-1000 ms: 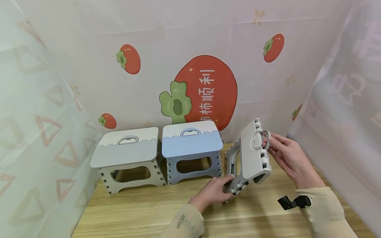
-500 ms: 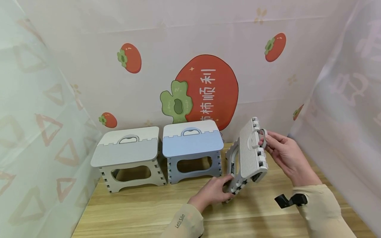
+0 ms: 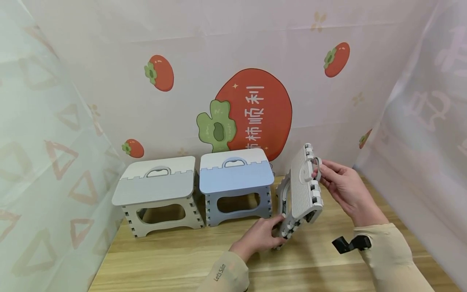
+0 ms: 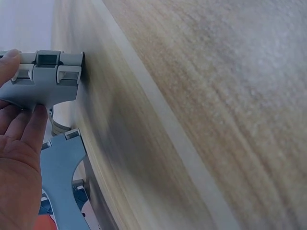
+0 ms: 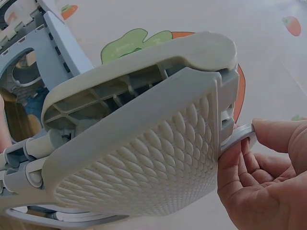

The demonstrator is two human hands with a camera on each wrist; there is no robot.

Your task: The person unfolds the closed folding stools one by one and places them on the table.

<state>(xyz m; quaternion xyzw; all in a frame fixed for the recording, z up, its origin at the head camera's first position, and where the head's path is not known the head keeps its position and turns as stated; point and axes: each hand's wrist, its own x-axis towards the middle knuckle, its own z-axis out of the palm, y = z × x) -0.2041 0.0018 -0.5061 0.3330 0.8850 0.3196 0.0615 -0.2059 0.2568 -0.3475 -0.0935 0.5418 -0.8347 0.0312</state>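
A grey-white folding stool (image 3: 300,190) stands partly folded at the right of the table, its seat halves tilted steeply together. My right hand (image 3: 345,187) pinches its carry handle (image 3: 319,169) between thumb and fingers. Low on the near side, my left hand (image 3: 260,235) grips the stool's leg panel (image 4: 45,88), thumb over the hinged edge and fingers beneath. In the right wrist view, the textured seat half (image 5: 148,163) and the ribbed underside of the other half (image 5: 105,103) lie at a narrow angle, with the handle held at the far end.
Left of the held stool stands an unfolded blue-and-white stool (image 3: 235,178). Beside it is an unfolded grey-and-white one (image 3: 157,190). All are on a wooden table (image 3: 175,263), close to a printed back curtain (image 3: 189,109); another curtain (image 3: 423,134) hangs at the right.
My right hand has moved left with the handle, and the stool's seat halves have leaned further left and drawn closer together. My left hand keeps its place on the leg panel.
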